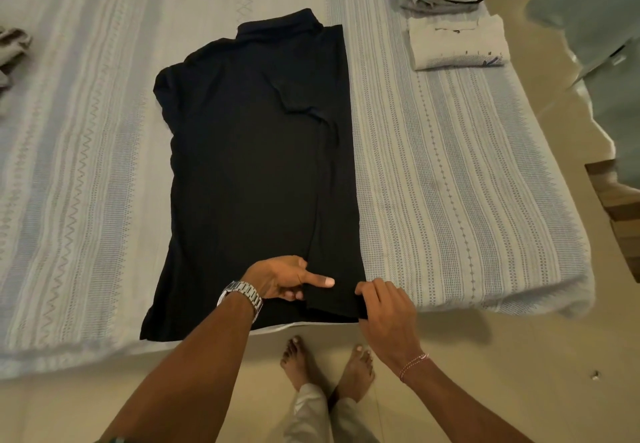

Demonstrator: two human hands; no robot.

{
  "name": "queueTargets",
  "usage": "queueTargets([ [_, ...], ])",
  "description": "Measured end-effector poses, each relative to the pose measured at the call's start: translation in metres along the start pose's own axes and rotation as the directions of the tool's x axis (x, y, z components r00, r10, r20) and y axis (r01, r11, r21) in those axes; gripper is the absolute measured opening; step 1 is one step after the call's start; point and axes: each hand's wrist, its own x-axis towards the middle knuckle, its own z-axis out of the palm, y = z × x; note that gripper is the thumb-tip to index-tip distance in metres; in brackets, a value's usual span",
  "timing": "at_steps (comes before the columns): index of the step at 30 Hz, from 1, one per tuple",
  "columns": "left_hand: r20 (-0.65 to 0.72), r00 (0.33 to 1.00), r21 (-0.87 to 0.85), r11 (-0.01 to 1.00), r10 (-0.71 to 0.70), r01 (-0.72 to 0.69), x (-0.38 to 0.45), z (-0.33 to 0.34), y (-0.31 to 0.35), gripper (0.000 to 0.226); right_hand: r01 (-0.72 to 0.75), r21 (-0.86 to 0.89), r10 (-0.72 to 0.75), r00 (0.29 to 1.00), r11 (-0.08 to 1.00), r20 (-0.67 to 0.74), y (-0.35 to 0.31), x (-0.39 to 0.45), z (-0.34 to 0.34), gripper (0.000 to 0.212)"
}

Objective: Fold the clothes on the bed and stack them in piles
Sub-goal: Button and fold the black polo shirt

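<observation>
- Head view: the black polo shirt lies flat on the striped bedspread, collar at the far end, hem at the near edge of the bed by my feet.
- Its long axis runs straight away from me, near to far. The right side is already folded in, giving a straight right edge.
- My left hand grips the inner edge of that folded panel at the hem, thumb laid on top, fingers curled beneath.
- My right hand pinches the near right hem corner, fingers wrapped round the cloth.
- Both hands sit at the near right of the shirt, so nearly all the fabric lies far and left of my grip.
- The left sleeve is still spread out; my left hand is nearer it, so I judge that side folds next.
- Folded piles wait far right, well apart from the shirt; a crumpled grey garment lies far left.
</observation>
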Motion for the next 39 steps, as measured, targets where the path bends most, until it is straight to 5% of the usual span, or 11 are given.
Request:
queueTargets([
  [11, -0.046, 0.994, 0.348, 0.931, -0.097, 0.107, -0.006, 0.001, -0.011, 0.032, 0.052, -0.093, -0.030, 0.974, 0.994, 0.225, 0.005, -0.011, -0.003, 0.022],
  [18, -0.235, 0.972, 0.690, 0.706, 0.005, 0.163, -0.027, -0.001, 0.027, 0.050, -0.012, 0.108, -0.005, 0.988, 0.994, 0.151, 0.006, 0.026, -0.015, 0.024],
  [22, -0.500, 0.805, 0.361, 0.922, 0.320, -0.142, -0.015, 0.005, 0.041, 0.043, 0.009, 0.151, -0.027, 0.993, 0.988, 0.115, 0.003, 0.057, -0.008, 0.019],
  [25, -0.633, 0.731, 0.030, 0.952, 0.255, -0.306, 0.000, 0.014, 0.043, 0.030, -0.047, 0.187, 0.006, 0.977, 0.981, 0.214, 0.002, 0.073, 0.003, 0.027],
  [31, -0.614, 0.777, -0.244, 0.903, 0.138, -0.354, 0.007, 0.008, 0.036, 0.018, -0.074, 0.145, 0.022, 0.943, 0.987, 0.332, 0.012, 0.077, 0.013, 0.040],
  [39, -0.510, 0.848, -0.142, 0.958, 0.145, -0.249, 0.002, -0.021, 0.061, 0.022, -0.232, 0.216, 0.153, 0.932, 0.948, 0.330, 0.011, 0.126, 0.010, 0.022],
])
